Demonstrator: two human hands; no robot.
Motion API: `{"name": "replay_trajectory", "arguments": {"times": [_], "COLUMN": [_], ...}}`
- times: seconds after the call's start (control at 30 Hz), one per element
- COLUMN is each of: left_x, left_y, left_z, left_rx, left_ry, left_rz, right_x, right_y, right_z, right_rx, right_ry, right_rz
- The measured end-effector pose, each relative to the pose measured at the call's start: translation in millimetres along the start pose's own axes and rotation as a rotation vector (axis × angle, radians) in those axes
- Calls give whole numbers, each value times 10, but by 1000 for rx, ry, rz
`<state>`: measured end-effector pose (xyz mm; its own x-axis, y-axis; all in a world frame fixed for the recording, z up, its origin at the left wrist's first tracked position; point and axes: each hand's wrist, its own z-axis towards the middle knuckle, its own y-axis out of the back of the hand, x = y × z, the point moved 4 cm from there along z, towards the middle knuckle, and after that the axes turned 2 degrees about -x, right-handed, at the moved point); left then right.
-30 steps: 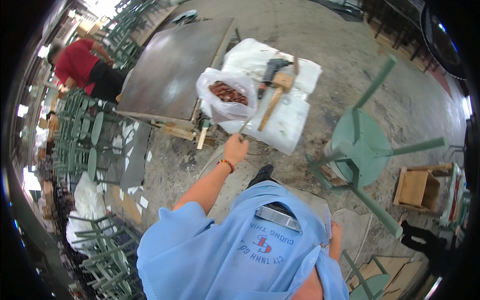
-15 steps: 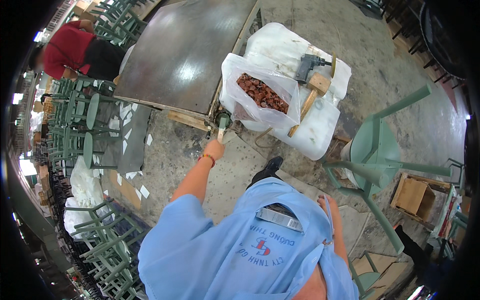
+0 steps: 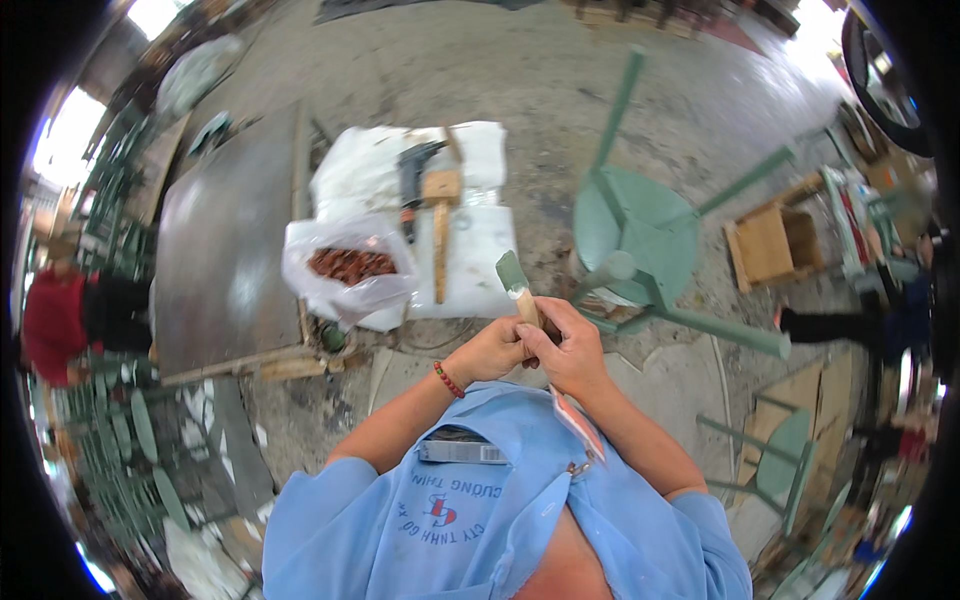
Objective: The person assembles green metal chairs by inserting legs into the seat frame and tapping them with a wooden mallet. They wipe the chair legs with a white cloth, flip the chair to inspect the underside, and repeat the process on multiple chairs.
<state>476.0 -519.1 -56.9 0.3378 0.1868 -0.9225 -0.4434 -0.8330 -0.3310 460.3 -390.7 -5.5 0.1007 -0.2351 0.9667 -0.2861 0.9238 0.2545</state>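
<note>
A paintbrush (image 3: pixel 526 306) with a pale wooden handle and a green-coated tip is held upright in front of my chest. My left hand (image 3: pixel 488 354), with a beaded bracelet at the wrist, is closed around the lower end of its handle. From the other side my right hand (image 3: pixel 572 348) grips the same handle, thumb and fingers pressed on it. The green tip points away from me, toward the white padded surface. Just beyond and to the right stands an upturned green stool (image 3: pixel 625 235), legs pointing up, apart from the brush.
On the white padding (image 3: pixel 480 235) lie a power drill (image 3: pixel 411 175), a wooden mallet (image 3: pixel 440 230) and an open plastic bag (image 3: pixel 300 262) of small brown pieces. A green-stained pot (image 3: pixel 333 338) sits by the dark table (image 3: pixel 230 240). People stand far left and right.
My left hand has come back from the pot by the table corner, bringing the paintbrush. My right hand has risen to grip it too. The view has turned to the right.
</note>
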Motion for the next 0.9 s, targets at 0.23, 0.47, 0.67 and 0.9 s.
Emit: {"name": "replay_trajectory", "arguments": {"times": [0.23,0.47,0.67,0.9], "left_x": [-282,-198,-114,-34], "left_y": [-342,-279,-328,-295], "left_z": [498,1253,1480,1513], "left_rx": [37,-254,-137,-131], "left_ry": [100,-398,-364,-372], "left_rz": [400,557,425,365], "right_x": [243,347,263,277], "right_y": [922,1186,1092,1069], "right_z": [-488,-404,-244,-283], "right_rx": [-417,-398,-413,-503], "right_ry": [95,110,104,190], "right_rz": [-331,-637,-846,-819]}}
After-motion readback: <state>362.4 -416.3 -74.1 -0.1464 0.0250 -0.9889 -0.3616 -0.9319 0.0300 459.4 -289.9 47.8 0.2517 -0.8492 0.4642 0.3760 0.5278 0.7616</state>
